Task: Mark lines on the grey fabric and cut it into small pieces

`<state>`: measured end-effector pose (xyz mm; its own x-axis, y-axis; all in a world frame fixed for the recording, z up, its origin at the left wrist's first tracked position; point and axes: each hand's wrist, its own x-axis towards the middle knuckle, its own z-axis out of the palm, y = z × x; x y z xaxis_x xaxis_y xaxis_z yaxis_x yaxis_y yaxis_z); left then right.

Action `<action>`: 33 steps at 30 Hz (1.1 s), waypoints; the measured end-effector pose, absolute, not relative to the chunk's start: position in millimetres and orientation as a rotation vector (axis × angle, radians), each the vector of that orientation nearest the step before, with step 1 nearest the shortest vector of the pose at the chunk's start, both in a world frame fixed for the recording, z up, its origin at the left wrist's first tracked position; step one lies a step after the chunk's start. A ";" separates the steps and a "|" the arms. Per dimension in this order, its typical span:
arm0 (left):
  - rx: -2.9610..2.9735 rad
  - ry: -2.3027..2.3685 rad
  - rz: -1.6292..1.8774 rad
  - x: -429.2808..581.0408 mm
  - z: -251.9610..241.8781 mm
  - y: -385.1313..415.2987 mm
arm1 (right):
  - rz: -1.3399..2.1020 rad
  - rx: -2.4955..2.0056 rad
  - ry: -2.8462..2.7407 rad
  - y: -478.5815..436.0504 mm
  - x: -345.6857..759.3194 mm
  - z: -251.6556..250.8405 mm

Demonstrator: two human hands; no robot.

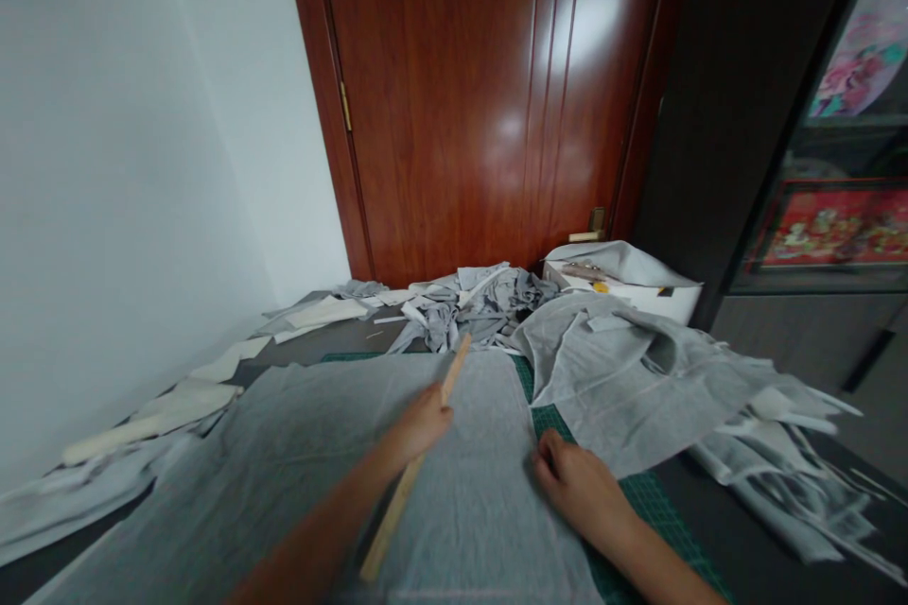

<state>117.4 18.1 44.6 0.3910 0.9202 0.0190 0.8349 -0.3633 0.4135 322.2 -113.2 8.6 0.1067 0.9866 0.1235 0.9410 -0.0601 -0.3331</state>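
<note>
Red-brown door (454,85) at 12 o'clock. Our left hand (424,421) curls around the wooden strip (397,510) atop the grey cloth (489,482), probably steadying it; our right hand (571,477) curls loosely at 3 o'clock, can't tell if pinching cloth. Scraps (489,298) at 12, likely for elbow room.

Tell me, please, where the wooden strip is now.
In the head view, the wooden strip lies slanted, below centre, on the grey cloth, at the left hand.

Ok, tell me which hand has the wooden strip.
The left hand: it holds the wooden strip; the right hand is apart, at an edge of the spread cloth.
</note>
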 end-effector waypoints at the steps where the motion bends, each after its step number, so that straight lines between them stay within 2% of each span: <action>1: 2.290 1.539 0.400 111.4 45.0 24.9 | 0.208 -2.039 -1.871 -113.3 322.4 8.1; 7: 2.136 1.606 0.527 87.7 51.9 61.5 | 0.439 -1.742 -1.715 -106.5 322.1 1.1; 11: 2.146 1.526 0.512 107.3 55.3 75.3 | 0.552 -1.761 -1.716 -104.3 320.5 -1.7; 19: 2.315 1.410 0.546 176.9 49.2 98.4 | 0.444 -1.907 -1.922 -117.8 310.7 9.7; 26: 2.251 1.462 0.466 187.4 37.7 122.3 | 0.500 -1.866 -1.927 -118.7 313.7 15.3; 33: 2.119 1.416 0.604 186.7 69.7 125.6 | 0.529 -1.690 -1.773 -120.7 329.7 24.3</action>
<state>186.7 125.6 69.7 0.3548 0.9316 0.0786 0.7012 -0.3207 0.6367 329.7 -120.7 24.3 0.0163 0.9865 0.1631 0.7355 0.0986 -0.6703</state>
